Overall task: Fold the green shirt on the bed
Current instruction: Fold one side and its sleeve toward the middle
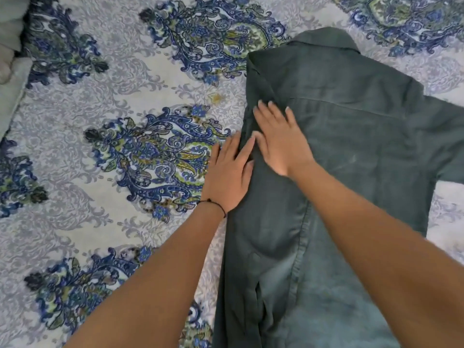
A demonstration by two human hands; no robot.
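Roughly one-third done, by judgement. Found shirt [351,146] flat on bed [100,96], collar [324,40] far, left side already turned in over the back; still to fold: right sleeve [449,136], then the length. Noted left hand [228,177] flat along the folded edge, fingers straight and close; right hand [281,144] palm-down on the fold, fingers straight, slightly spread, pressing.
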